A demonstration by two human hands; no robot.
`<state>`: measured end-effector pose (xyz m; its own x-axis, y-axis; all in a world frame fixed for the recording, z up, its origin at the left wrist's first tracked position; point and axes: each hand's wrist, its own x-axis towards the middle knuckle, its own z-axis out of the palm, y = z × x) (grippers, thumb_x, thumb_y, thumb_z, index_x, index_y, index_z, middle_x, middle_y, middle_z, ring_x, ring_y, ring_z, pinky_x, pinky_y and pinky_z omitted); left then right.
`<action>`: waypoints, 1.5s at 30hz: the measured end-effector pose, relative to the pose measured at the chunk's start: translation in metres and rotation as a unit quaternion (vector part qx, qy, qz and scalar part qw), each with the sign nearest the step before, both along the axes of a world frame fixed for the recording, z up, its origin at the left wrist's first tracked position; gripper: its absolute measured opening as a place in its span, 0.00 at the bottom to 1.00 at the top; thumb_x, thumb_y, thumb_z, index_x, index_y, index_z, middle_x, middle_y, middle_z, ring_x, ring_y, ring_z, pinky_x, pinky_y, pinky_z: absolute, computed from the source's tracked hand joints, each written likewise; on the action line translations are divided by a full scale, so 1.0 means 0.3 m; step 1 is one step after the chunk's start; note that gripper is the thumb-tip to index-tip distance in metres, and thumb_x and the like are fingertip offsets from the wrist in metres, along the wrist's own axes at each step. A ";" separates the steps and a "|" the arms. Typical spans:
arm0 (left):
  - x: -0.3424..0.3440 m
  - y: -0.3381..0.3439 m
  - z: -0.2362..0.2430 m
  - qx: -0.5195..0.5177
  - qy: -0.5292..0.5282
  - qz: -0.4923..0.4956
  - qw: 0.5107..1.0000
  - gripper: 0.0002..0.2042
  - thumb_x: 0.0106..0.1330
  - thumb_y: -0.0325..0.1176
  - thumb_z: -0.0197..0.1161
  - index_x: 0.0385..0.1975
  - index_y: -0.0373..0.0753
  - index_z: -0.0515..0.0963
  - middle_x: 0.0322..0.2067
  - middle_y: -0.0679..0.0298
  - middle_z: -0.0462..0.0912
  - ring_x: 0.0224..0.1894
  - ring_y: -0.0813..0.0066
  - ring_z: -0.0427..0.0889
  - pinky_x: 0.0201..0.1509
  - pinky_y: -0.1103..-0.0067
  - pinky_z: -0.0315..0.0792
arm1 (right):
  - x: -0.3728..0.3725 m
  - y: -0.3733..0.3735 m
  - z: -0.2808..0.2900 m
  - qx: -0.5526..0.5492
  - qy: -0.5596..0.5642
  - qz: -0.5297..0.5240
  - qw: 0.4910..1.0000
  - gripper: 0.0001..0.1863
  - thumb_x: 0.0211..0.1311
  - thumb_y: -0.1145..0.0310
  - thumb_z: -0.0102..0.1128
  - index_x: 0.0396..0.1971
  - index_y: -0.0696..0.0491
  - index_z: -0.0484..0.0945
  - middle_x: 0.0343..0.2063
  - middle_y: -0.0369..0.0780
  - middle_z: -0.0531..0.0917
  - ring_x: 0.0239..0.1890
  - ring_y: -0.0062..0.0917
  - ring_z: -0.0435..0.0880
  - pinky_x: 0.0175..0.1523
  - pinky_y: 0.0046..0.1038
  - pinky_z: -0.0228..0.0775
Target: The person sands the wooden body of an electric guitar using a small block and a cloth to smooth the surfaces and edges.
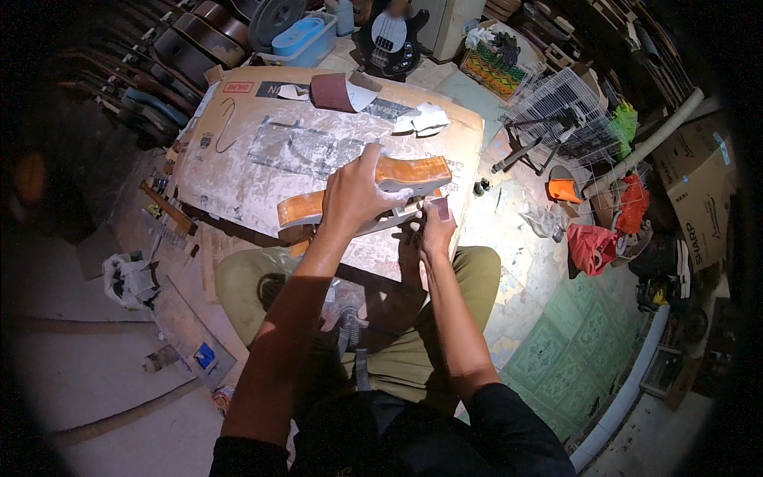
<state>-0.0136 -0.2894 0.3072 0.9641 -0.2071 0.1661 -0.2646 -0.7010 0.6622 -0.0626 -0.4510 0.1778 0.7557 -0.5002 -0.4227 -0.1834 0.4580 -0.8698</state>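
Held on edge above a dusty cardboard sheet (230,171) is what looks like a guitar body, its curved orange-brown wooden side (413,169) turned up. My left hand (355,195) is closed around its middle, whitish dust on thumb and fingers. At the body's near right part, my right hand (436,230) pinches a small brown piece of sandpaper (439,208) close against the wood. The underside and the right fingertips are partly hidden. Farther off on the cardboard lie a curled dark red sandpaper sheet (332,93) and torn white paper (423,120).
Several guitars (195,40) stand in a row at the far left. A black guitar (388,44) and a clear plastic tub (310,48) are at the back. To the right are a white wire rack (560,111), red plastic bags (592,248) and a cardboard box (695,191).
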 end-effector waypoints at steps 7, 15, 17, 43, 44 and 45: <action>0.012 0.002 -0.004 0.002 -0.012 -0.004 1.000 0.36 0.41 0.42 0.80 0.50 0.36 0.70 0.34 0.46 0.84 0.39 0.45 0.84 0.43 0.61 0.77 | -0.008 -0.020 0.001 -0.029 0.004 0.024 0.999 0.02 0.61 0.72 0.57 0.32 0.53 0.74 0.23 0.34 0.77 0.21 0.16 0.75 0.23 0.18 0.69; 0.012 0.004 -0.011 -0.012 -0.016 -0.004 1.000 0.36 0.40 0.42 0.80 0.50 0.36 0.70 0.35 0.46 0.84 0.40 0.45 0.84 0.43 0.61 0.78 | -0.001 -0.035 -0.003 -0.017 0.006 0.023 1.000 0.03 0.62 0.73 0.55 0.34 0.54 0.77 0.25 0.34 0.78 0.23 0.17 0.78 0.24 0.19 0.73; 0.007 -0.005 0.007 0.002 -0.004 -0.003 1.000 0.37 0.40 0.42 0.80 0.51 0.35 0.70 0.36 0.45 0.84 0.41 0.45 0.84 0.44 0.61 0.77 | 0.014 -0.034 0.007 -0.009 0.018 -0.023 1.000 0.02 0.61 0.73 0.55 0.32 0.54 0.76 0.24 0.34 0.78 0.22 0.17 0.78 0.23 0.20 0.73; 0.026 -0.004 -0.023 -0.006 -0.014 -0.001 1.000 0.36 0.40 0.44 0.81 0.48 0.38 0.70 0.36 0.48 0.84 0.42 0.47 0.84 0.44 0.63 0.77 | 0.018 -0.073 -0.054 -0.030 0.004 -0.030 0.999 0.06 0.62 0.71 0.59 0.36 0.56 0.76 0.24 0.34 0.78 0.20 0.18 0.76 0.22 0.21 0.69; 0.027 -0.010 -0.020 -0.002 -0.005 0.000 1.000 0.36 0.39 0.43 0.81 0.48 0.38 0.70 0.36 0.48 0.84 0.42 0.47 0.84 0.44 0.63 0.77 | 0.021 -0.080 -0.051 -0.003 0.019 -0.069 0.997 0.06 0.61 0.71 0.59 0.36 0.56 0.76 0.23 0.34 0.78 0.19 0.17 0.74 0.22 0.21 0.68; 0.027 -0.012 -0.024 -0.003 -0.005 -0.001 1.000 0.36 0.39 0.43 0.81 0.48 0.38 0.70 0.36 0.48 0.84 0.42 0.47 0.84 0.44 0.63 0.77 | 0.014 -0.075 -0.077 -0.017 0.001 -0.043 0.999 0.05 0.61 0.71 0.58 0.34 0.56 0.75 0.21 0.34 0.77 0.17 0.17 0.73 0.21 0.21 0.66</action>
<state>-0.0056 -0.2929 0.3001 0.9623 -0.2074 0.1762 -0.2717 -0.6966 0.6640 -0.0585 -0.4736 0.1549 0.7086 -0.5770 -0.4062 -0.1467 0.4427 -0.8846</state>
